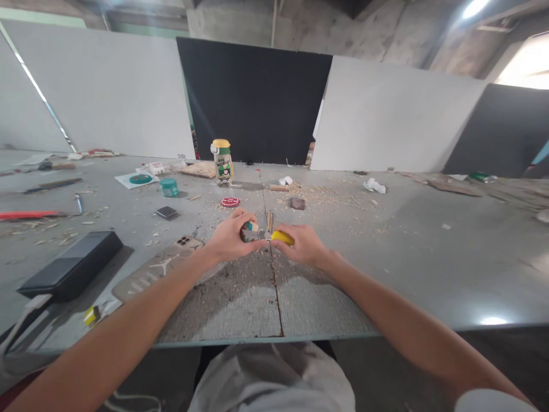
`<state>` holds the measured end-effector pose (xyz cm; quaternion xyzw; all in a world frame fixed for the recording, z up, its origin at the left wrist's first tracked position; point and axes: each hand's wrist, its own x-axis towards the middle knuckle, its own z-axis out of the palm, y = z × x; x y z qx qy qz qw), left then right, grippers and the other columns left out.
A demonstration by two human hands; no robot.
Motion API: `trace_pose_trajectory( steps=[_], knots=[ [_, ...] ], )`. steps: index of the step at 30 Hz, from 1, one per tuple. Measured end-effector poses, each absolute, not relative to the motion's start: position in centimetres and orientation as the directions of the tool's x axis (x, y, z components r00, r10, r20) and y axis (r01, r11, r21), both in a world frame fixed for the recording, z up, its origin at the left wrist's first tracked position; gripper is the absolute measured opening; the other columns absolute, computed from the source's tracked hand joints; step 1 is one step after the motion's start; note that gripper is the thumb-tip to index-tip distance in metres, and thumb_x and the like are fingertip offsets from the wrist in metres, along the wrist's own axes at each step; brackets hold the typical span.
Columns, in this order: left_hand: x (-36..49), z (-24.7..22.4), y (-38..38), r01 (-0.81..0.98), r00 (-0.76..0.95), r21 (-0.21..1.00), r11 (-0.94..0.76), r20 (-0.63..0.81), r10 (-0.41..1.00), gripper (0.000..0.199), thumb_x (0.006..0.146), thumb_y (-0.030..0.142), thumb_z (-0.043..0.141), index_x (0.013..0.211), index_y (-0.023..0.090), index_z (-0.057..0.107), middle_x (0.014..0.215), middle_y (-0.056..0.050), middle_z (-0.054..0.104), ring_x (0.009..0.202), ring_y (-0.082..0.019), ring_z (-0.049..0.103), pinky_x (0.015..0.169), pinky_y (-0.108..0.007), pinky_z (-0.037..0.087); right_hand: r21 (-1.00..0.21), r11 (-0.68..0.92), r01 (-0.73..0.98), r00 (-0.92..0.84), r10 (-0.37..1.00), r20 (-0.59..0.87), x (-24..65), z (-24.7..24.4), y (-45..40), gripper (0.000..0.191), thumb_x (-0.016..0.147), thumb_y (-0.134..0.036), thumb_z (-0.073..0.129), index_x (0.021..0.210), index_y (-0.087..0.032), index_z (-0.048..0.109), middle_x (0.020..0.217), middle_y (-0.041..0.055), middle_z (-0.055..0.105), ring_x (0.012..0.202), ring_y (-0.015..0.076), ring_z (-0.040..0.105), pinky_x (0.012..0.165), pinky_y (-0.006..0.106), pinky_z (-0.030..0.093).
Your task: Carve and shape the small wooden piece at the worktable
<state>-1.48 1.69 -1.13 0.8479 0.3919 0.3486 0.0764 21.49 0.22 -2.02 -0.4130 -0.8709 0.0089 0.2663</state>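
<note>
My left hand (pixel 234 236) is curled around a small teal-and-white piece (pixel 252 226), mostly hidden by the fingers. My right hand (pixel 301 243) grips a yellow-handled tool (pixel 283 237), whose thin metallic tip points toward the left thumb; its exact kind is not clear. Just beyond the gap between the hands is a short wooden stick (pixel 270 221). Both hands are low over the table (pixel 326 309), close to its seam. Wood crumbs are scattered beneath and around them.
A drink bottle (pixel 223 166), a red round lid (pixel 230 201), a teal jar (pixel 168 187) and a brown block (pixel 297 203) stand or lie beyond the hands. At left are a phone case (pixel 156 266), a black power bank (pixel 75 264) with a cable, and a small black square (pixel 166 212).
</note>
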Motion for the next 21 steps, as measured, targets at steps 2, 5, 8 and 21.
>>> trace_pose_trajectory(
  steps=[2, 5, 8, 21],
  knots=[
    [-1.35, -0.92, 1.40, 0.606, 0.439, 0.407, -0.684, 0.546, 0.713, 0.043, 0.073, 0.057, 0.068, 0.093, 0.022, 0.053, 0.090, -0.002, 0.054, 0.075, -0.017, 0.055, 0.069, -0.032, 0.047, -0.215, 0.659, 0.721, -0.505, 0.711, 0.489, 21.54, -2.03, 0.23, 0.035, 0.092, -0.053, 0.048, 0.086, -0.020, 0.059, 0.073, 0.0026, 0.063, 0.065, 0.0173, 0.053, 0.062, 0.028, 0.029],
    [-1.09, -0.60, 1.07, 0.607, 0.406, 0.430, -0.668, 0.555, 0.726, 0.038, 0.075, 0.055, 0.068, 0.089, 0.022, 0.053, 0.091, -0.002, 0.056, 0.078, -0.018, 0.057, 0.069, -0.033, 0.047, -0.184, 0.648, 0.739, -0.472, 0.693, 0.545, 21.55, -1.97, 0.07, 0.036, 0.092, -0.054, 0.049, 0.085, -0.020, 0.059, 0.073, 0.0028, 0.064, 0.065, 0.0167, 0.055, 0.062, 0.028, 0.029],
    [-0.86, -0.51, 0.95, 0.599, 0.385, 0.448, -0.664, 0.566, 0.729, 0.037, 0.077, 0.055, 0.065, 0.087, 0.022, 0.052, 0.090, -0.002, 0.056, 0.078, -0.018, 0.058, 0.068, -0.032, 0.047, -0.168, 0.633, 0.756, -0.433, 0.676, 0.597, 21.41, -1.88, -0.22, 0.036, 0.092, -0.054, 0.050, 0.087, -0.020, 0.060, 0.073, 0.0024, 0.065, 0.063, 0.0160, 0.055, 0.059, 0.028, 0.029],
    [-1.23, -0.90, 1.34, 0.599, 0.380, 0.413, -0.686, 0.607, 0.698, 0.039, 0.073, 0.051, 0.069, 0.092, 0.021, 0.052, 0.099, -0.006, 0.057, 0.091, -0.023, 0.058, 0.078, -0.037, 0.047, -0.272, 0.691, 0.670, -0.468, 0.678, 0.567, 21.97, -1.67, 0.18, 0.034, 0.092, -0.050, 0.050, 0.083, -0.019, 0.059, 0.070, 0.0007, 0.061, 0.061, 0.0135, 0.051, 0.060, 0.026, 0.031]
  ],
)
